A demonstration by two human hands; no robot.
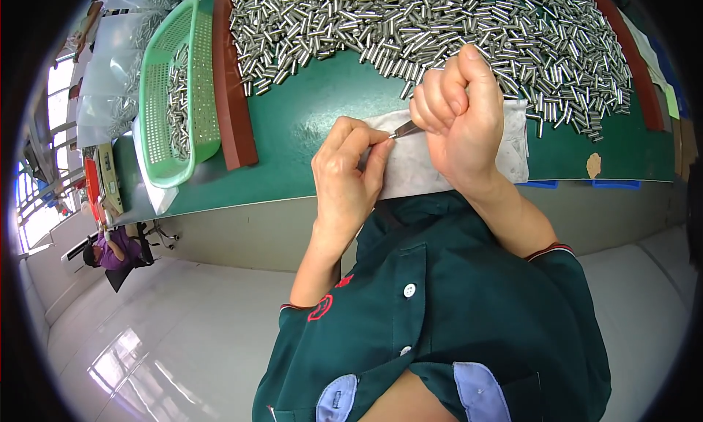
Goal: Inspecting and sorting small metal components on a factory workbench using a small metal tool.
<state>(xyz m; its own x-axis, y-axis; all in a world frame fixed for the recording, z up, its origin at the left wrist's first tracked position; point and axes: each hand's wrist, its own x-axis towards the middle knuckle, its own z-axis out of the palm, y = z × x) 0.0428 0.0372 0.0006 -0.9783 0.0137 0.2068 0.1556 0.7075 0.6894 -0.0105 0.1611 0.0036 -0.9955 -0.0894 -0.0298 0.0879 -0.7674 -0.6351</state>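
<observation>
Over a grey-white cloth (505, 158) at the table's near edge, my two hands meet. My left hand (343, 165) is closed, thumb and forefinger pinching a small metal pin (392, 136), of which only the end shows. Wrapped in a fist, my right hand (465, 118) grips a small knife (407, 130); its narrow blade points left and touches or nearly touches the pin. The knife's handle is hidden in my fingers. Just beyond my hands spreads a large heap of short shiny metal pins (410, 34).
Reddish-brown bars (233, 92) border the green tabletop (293, 100) at left and right. A green perforated basket (150, 129) with pins stands left, beside clear plastic bags (110, 92). A tan flake (593, 165) lies at right. A person in purple (121, 250) sits far left.
</observation>
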